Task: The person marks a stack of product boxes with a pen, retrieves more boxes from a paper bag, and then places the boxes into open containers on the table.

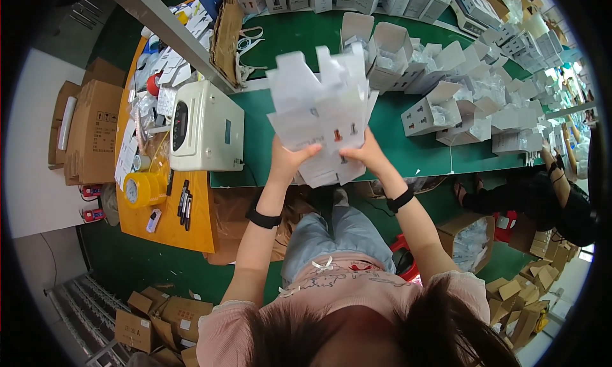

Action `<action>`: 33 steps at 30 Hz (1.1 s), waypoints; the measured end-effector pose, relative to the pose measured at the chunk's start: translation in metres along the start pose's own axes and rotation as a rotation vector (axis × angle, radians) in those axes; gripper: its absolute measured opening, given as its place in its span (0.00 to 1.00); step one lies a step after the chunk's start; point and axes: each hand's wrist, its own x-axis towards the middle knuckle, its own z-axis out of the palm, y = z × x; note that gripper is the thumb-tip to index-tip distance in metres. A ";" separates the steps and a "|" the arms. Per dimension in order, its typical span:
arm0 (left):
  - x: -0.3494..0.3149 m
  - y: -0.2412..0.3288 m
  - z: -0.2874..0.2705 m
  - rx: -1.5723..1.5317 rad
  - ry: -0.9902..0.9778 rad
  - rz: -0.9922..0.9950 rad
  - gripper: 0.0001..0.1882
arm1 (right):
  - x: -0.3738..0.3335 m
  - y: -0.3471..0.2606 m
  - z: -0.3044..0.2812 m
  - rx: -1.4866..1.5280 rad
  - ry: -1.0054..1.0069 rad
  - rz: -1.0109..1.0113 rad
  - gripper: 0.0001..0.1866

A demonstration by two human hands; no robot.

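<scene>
One flat sheaf of white printed carton blanks sits between left hand and right hand, each gripping a lower side, thumbs on top; likely light, stiffish, crease-prone, best held by both edges.

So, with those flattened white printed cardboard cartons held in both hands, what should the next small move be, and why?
Probably lower the flattened white printed cardboard cartons onto the smooth green tabletop: the left hand and right hand both grip their near end, flaps stick out at the far end, and green surface shows on either side.
</scene>
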 end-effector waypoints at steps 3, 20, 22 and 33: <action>-0.007 0.025 0.004 -0.074 0.098 0.077 0.26 | -0.011 -0.032 -0.001 0.006 -0.056 -0.093 0.52; -0.062 0.022 0.057 -0.993 0.394 -0.007 0.27 | -0.133 0.055 0.023 0.700 0.283 0.086 0.24; -0.064 0.015 0.072 -1.044 0.315 -0.062 0.26 | -0.129 0.031 0.062 0.701 0.172 0.063 0.24; -0.163 -0.031 0.048 -0.690 -0.306 -0.673 0.24 | -0.093 -0.013 0.028 0.876 0.482 -0.183 0.31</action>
